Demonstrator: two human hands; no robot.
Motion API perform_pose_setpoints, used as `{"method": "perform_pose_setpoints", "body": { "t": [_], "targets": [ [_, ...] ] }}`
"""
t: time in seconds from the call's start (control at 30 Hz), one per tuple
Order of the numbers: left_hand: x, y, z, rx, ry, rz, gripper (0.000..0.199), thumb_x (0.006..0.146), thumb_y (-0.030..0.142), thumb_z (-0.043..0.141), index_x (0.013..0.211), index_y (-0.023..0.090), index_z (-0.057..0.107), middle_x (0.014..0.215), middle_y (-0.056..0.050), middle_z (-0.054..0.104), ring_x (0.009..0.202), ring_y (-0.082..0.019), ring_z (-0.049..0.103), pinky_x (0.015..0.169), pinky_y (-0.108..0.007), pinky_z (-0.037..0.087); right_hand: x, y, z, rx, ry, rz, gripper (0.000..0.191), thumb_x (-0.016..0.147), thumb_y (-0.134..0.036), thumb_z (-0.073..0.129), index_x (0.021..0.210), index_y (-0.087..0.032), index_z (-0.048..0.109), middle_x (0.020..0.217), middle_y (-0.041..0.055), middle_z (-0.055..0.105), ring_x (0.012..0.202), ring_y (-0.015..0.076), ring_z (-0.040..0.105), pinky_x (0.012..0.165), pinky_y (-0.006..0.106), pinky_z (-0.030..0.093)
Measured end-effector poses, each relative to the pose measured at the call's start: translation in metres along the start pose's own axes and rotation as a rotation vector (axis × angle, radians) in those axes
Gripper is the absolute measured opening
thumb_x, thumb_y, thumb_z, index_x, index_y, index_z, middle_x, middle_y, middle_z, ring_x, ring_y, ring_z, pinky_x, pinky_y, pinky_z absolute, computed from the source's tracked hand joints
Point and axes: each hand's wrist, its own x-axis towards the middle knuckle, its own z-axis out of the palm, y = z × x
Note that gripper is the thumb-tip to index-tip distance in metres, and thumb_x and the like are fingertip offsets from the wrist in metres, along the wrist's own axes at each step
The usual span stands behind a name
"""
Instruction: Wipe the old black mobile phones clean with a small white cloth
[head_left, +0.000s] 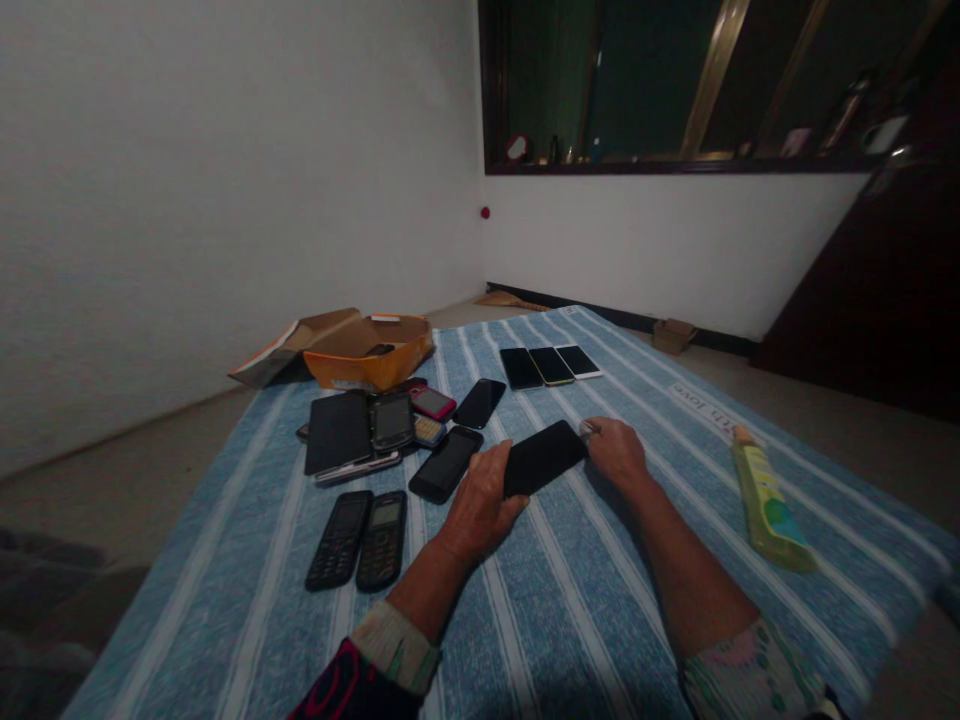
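Black phone (546,460) is grasped in the left hand (484,500), well inside the worktop (592,610) edges; right hand (616,452) seen at its right end, grip cannot be told.

Likely a home, with its striped cloth (585,620) and cluttered windowsill (622,169).

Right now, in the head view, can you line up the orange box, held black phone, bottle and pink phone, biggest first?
1. Orange box
2. Held black phone and bottle: too alike to rank
3. Pink phone
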Motion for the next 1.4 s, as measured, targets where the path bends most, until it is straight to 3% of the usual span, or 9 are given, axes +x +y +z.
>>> {"method": "perform_pose_setpoints", "body": {
  "t": [0.2, 0.33, 0.43, 0.53, 0.73, 1.03, 1.4],
  "targets": [
    [0.000, 0.002, 0.002, 0.009, 0.002, -0.058, 0.077, 0.070, 0.020, 0.069, 0.139, 0.015, 0.035, 0.125, -0.015, 0.058, 0.114, -0.031, 0.055, 0.095, -0.049, 0.049, -0.014, -0.022, 0.021, 0.005, 0.146, -0.343, 0.040, 0.081, -0.004, 0.040, 0.103, -0.020, 0.069, 0.092, 0.0083, 0.063, 0.089, 0.0203, 0.053, 0.077, 0.028, 0.037],
    [0.001, 0.004, 0.003, 0.016, 0.006, -0.100, 0.077, 0.070, 0.022, 0.068, 0.138, 0.012, 0.035, 0.117, -0.015, 0.062, 0.108, -0.030, 0.059, 0.091, -0.046, 0.051, -0.033, -0.047, 0.040, 0.015, 0.078, -0.660, 0.028, 0.090, -0.012, 0.042, 0.103, -0.019, 0.066, 0.094, 0.0082, 0.060, 0.093, 0.0212, 0.050, 0.084, 0.032, 0.036],
    [0.002, 0.005, 0.003, 0.021, 0.012, -0.124, 0.076, 0.071, 0.022, 0.066, 0.139, 0.011, 0.034, 0.112, -0.014, 0.063, 0.104, -0.028, 0.060, 0.088, -0.043, 0.052, -0.041, -0.058, 0.047, -0.025, 0.019, -0.761, 0.025, 0.093, -0.017, 0.044, 0.107, -0.019, 0.064, 0.094, 0.0080, 0.059, 0.094, 0.0218, 0.049, 0.084, 0.033, 0.036],
    [0.003, 0.006, 0.001, 0.025, -0.002, -0.155, 0.078, 0.069, 0.026, 0.069, 0.138, 0.011, 0.036, 0.109, -0.012, 0.064, 0.102, -0.029, 0.059, 0.088, -0.044, 0.051, -0.037, -0.052, 0.047, -0.095, -0.006, -0.709, 0.022, 0.092, -0.016, 0.046, 0.104, -0.019, 0.065, 0.096, 0.0085, 0.059, 0.097, 0.0226, 0.048, 0.085, 0.034, 0.034],
    [0.004, 0.009, -0.003, 0.022, -0.022, -0.202, 0.081, 0.065, 0.030, 0.075, 0.136, 0.013, 0.040, 0.110, -0.012, 0.063, 0.103, -0.030, 0.059, 0.087, -0.044, 0.051, -0.018, -0.026, 0.039, -0.179, 0.036, -0.431, 0.025, 0.088, -0.008, 0.044, 0.095, -0.017, 0.066, 0.094, 0.0107, 0.060, 0.095, 0.0238, 0.048, 0.081, 0.034, 0.035],
    [0.003, 0.004, 0.001, 0.059, 0.011, -0.118, 0.071, 0.070, 0.030, 0.068, 0.134, 0.016, 0.041, 0.109, -0.010, 0.065, 0.102, -0.028, 0.060, 0.084, -0.042, 0.053, -0.048, -0.055, 0.045, 0.013, -0.095, -0.706, 0.021, 0.090, -0.013, 0.049, 0.102, -0.018, 0.065, 0.098, 0.0079, 0.060, 0.096, 0.0204, 0.050, 0.086, 0.033, 0.039],
    [-0.001, 0.000, 0.005, 0.085, -0.007, -0.083, 0.067, 0.074, 0.032, 0.068, 0.133, 0.012, 0.042, 0.114, -0.013, 0.063, 0.107, -0.030, 0.058, 0.092, -0.046, 0.050, -0.055, -0.042, 0.041, 0.173, -0.114, -0.750, 0.036, 0.079, -0.002, 0.047, 0.106, -0.017, 0.065, 0.117, 0.0106, 0.060, 0.114, 0.0215, 0.050, 0.101, 0.039, 0.040]
  ]
}}
